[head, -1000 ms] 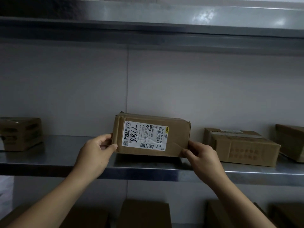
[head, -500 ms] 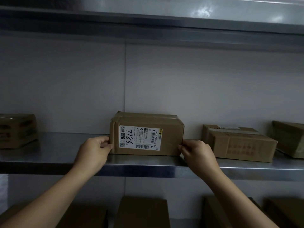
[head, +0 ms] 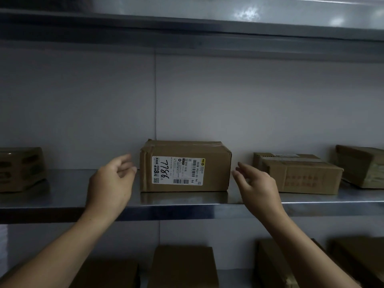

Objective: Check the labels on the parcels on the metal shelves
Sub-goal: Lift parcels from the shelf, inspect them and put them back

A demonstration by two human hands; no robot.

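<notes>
A brown cardboard parcel (head: 214, 169) rests flat on the middle metal shelf (head: 187, 201), close to the back wall. Its white label (head: 178, 170) faces me, with "7786" handwritten on it and barcodes beside that. My left hand (head: 111, 183) hovers just left of the parcel, fingers loosely curled and apart, not touching it. To the parcel's right, my right hand (head: 255, 185) is held with fingers spread, a small gap away from the box. Neither hand holds anything.
More cardboard parcels stand on the same shelf: one at the far left (head: 20, 169), two at the right (head: 297, 173) (head: 361, 165). Several boxes (head: 182, 267) sit on the shelf below. Another metal shelf (head: 187, 28) runs overhead.
The parcel was held tilted at the shelf edge, then set down and pushed back. Both hands have now let go and drawn slightly away from its sides.
</notes>
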